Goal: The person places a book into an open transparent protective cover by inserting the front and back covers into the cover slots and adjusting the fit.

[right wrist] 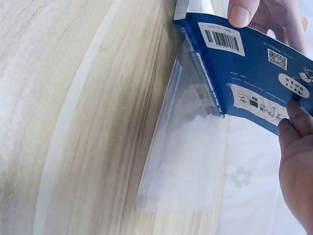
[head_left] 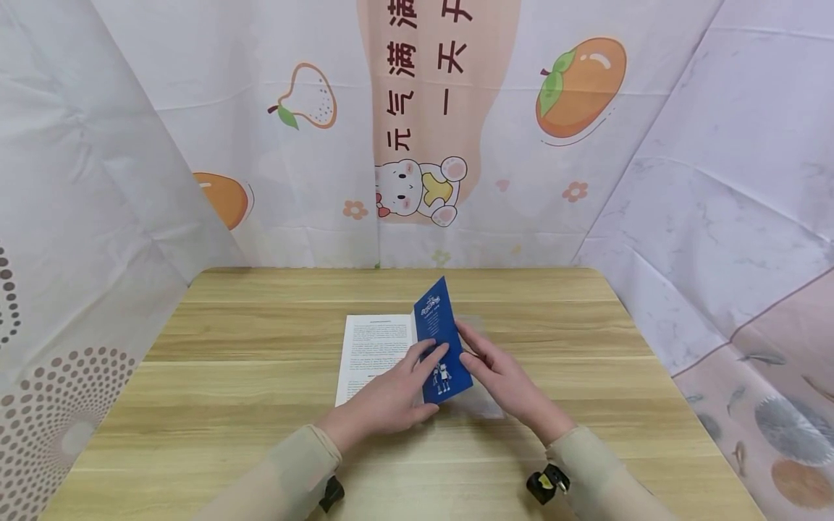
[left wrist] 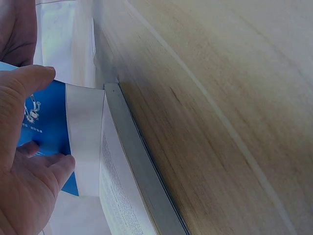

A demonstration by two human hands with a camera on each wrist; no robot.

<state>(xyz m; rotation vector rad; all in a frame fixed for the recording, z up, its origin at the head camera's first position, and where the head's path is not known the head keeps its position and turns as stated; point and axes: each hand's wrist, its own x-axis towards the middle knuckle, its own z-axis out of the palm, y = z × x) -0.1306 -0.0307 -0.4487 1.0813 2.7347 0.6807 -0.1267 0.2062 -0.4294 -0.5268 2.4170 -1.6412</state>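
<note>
A blue-covered book (head_left: 378,354) lies open on the wooden table, printed page on the left, its blue flap (head_left: 426,315) tilted up on the right. White lettering and cartoon figures mark the flap. My left hand (head_left: 397,394) holds the flap, fingers over its face and thumb at its lower edge. From the right, my right hand (head_left: 498,369) supports the raised cover, fingertips (right wrist: 297,116) touching the back cover (right wrist: 254,73), where a barcode and QR code show. Under the raised side, a clear plastic sleeve (right wrist: 181,166) extends onto the table.
Wood-grain table (head_left: 228,405) surrounds the book on all sides. A printed curtain (head_left: 313,159) hangs behind the far edge, and more fabric hangs on both sides. Each wrist carries a small black camera mount (head_left: 547,483).
</note>
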